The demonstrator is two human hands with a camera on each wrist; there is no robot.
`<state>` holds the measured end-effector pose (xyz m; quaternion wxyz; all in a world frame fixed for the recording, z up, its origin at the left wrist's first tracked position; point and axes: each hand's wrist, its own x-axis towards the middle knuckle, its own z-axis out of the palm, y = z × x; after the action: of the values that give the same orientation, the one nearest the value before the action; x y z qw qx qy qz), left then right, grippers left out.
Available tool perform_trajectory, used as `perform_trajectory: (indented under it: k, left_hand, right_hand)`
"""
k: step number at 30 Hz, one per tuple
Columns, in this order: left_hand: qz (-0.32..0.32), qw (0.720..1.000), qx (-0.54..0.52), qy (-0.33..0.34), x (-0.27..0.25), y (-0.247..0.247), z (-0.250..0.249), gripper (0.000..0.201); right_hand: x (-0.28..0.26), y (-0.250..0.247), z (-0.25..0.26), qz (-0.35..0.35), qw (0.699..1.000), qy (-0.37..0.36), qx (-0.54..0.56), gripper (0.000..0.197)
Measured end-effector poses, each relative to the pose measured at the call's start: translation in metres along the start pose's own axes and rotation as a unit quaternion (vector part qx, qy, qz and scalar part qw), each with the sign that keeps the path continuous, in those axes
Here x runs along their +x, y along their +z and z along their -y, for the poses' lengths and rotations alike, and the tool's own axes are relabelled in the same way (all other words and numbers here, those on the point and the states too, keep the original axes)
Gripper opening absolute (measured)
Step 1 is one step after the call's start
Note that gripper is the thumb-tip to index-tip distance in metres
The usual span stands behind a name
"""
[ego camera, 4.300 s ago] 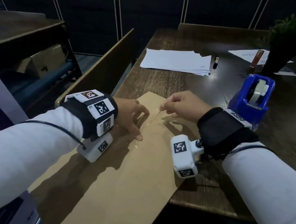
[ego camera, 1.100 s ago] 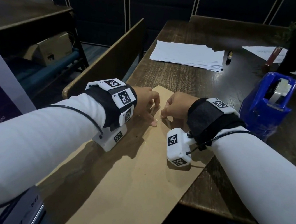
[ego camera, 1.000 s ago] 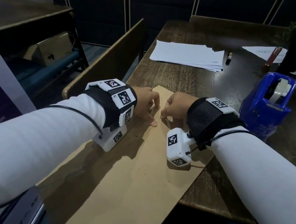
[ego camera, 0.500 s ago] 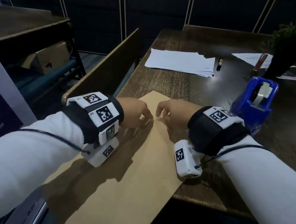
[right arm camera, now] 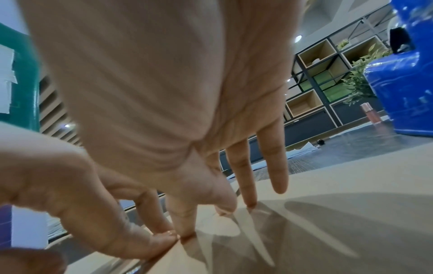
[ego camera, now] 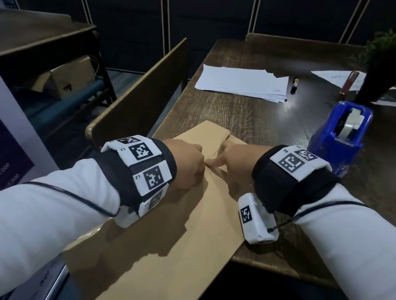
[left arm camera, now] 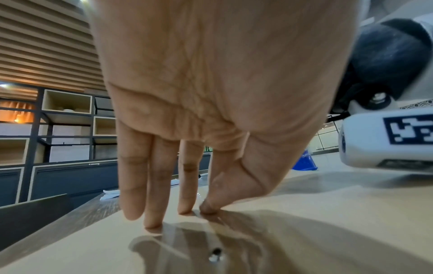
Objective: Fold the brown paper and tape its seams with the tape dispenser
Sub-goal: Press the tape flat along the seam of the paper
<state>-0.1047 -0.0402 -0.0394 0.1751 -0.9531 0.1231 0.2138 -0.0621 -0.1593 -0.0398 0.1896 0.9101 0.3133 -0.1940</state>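
Your left fingertips (left arm camera: 185, 210) come down almost straight onto the glossy strip of tape (left arm camera: 178, 239) along the seam, thumb tip beside them; they press, they clasp nothing. Your right fingertips (right arm camera: 250, 203) do the same from the other side, index and thumb meeting the paper next to the left thumb, the little finger lifted clear. Neither hand curls round anything.

Both your left hand (ego camera: 186, 166) and your right hand (ego camera: 232, 159) sit close together on the far half of the brown paper (ego camera: 169, 241), which lies folded into a long narrow packet on the near left corner of the table (ego camera: 241, 115), its near end overhanging the edge. The blue tape dispenser (ego camera: 339, 135) stands just beyond your right wrist, untouched.

Judging from this, the fold is made and one strip is being rubbed flat. How far that tape runs down the seam is hard to tell in the dim head view; the near stretch looks bare, so more strips are probably left.
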Motion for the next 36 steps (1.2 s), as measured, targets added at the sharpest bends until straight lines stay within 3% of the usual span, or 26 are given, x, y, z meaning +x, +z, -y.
perform_trajectory:
  k: [4,7,19,26,31,34,36]
  left_hand:
    - [-0.008,1.000,0.013,0.003,-0.002,-0.003,-0.003,0.040]
    - [-0.015,1.000,0.004,0.002,-0.002,-0.004,-0.004,0.039]
    - [-0.021,0.999,-0.036,0.026,-0.002,0.002,0.011,0.036]
    - [-0.090,0.982,-0.167,0.021,-0.007,0.002,0.027,0.037]
    - [-0.062,0.995,-0.071,0.034,-0.005,0.002,0.020,0.043]
    - [-0.033,0.999,-0.041,0.014,-0.002,0.002,0.015,0.040]
    - [-0.020,1.000,-0.024,0.003,-0.002,0.002,0.011,0.043]
  right_hand:
    - [-0.008,0.002,0.000,-0.007,0.999,-0.009,0.043,0.058]
    - [-0.009,0.002,-0.001,-0.016,0.998,-0.005,0.063,0.050]
    - [0.023,0.014,-0.005,-0.064,0.982,0.085,0.157,0.043]
    - [0.003,0.005,-0.011,-0.011,0.979,0.033,0.201,0.048]
    - [-0.003,0.011,-0.008,-0.017,0.988,0.009,0.153,0.048]
    - [0.005,0.007,-0.008,-0.011,0.981,0.024,0.191,0.052]
    - [0.007,0.005,-0.007,-0.008,0.989,0.030,0.144,0.057]
